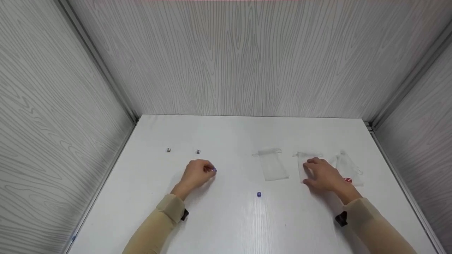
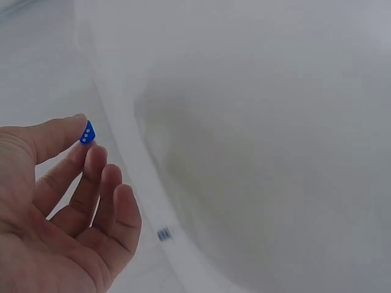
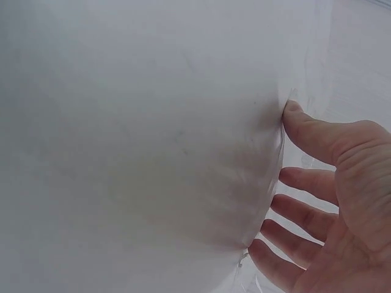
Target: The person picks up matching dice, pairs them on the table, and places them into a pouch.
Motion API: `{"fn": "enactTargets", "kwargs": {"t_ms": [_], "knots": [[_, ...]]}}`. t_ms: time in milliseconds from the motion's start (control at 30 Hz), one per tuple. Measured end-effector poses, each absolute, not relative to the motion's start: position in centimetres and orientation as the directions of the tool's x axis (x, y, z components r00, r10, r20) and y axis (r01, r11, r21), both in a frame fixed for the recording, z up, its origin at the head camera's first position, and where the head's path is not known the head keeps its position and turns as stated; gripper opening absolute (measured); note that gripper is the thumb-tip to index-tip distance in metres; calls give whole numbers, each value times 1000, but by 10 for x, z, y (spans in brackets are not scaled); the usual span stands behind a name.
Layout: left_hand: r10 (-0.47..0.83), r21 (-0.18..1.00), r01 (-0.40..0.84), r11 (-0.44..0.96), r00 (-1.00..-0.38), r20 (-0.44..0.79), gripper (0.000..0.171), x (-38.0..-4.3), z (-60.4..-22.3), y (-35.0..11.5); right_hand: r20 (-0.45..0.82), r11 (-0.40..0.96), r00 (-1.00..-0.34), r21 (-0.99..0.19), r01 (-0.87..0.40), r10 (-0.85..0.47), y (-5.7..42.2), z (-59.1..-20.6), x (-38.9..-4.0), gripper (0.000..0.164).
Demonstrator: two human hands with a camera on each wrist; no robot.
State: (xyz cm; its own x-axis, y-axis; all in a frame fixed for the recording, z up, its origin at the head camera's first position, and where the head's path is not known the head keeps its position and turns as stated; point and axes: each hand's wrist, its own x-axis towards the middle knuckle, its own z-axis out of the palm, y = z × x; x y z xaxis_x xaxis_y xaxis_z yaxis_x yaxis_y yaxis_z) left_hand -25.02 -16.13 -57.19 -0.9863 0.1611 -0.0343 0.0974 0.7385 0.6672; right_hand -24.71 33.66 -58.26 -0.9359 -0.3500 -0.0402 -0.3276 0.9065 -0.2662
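My left hand pinches a small blue die with white dots between thumb and forefinger; its other fingers bend loosely. On the right, my right hand rests on a sheer white drawstring bag, covering much of it. The right wrist view shows the thumb and fingers spread apart, their tips touching the white surface. To the left of that hand lies a second sheer bag, flat. A third bag is partly behind the right hand and wrist, with a red object at it.
Another blue die sits nearer the front, between the hands. Two white dice with dark marks, one at far left and one beside it, lie beyond the left hand. Grey wood-grain panels enclose the white table at the back and sides.
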Motion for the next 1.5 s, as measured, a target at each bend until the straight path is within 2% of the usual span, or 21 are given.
{"fn": "enactTargets", "kwargs": {"t_ms": [233,533,1067,1233,1367,1500], "knots": [[386,674,267,689,-922,-30,14,-233,-564,-99,-41,904,-935,-272,-330,-354,336,-581,-247,66],[545,611,398,684,-836,-66,17,-218,-575,-52,-10,893,-928,-274,-356,-373,338,-580,-244,62],[561,561,418,714,-822,-102,20,-213,-588,-39,-69,912,-943,-283,-296,-327,336,-580,-250,69],[542,577,383,722,-831,-126,25,-212,-585,-42,-60,904,-944,-313,-291,-324,337,-580,-252,70],[528,594,381,708,-845,-87,25,-215,-584,-46,-24,887,-935,-325,-327,-354,340,-580,-255,60],[521,597,416,686,-854,-4,22,-218,-583,-49,32,871,-932,-345,-349,-361,342,-581,-257,37]]}}
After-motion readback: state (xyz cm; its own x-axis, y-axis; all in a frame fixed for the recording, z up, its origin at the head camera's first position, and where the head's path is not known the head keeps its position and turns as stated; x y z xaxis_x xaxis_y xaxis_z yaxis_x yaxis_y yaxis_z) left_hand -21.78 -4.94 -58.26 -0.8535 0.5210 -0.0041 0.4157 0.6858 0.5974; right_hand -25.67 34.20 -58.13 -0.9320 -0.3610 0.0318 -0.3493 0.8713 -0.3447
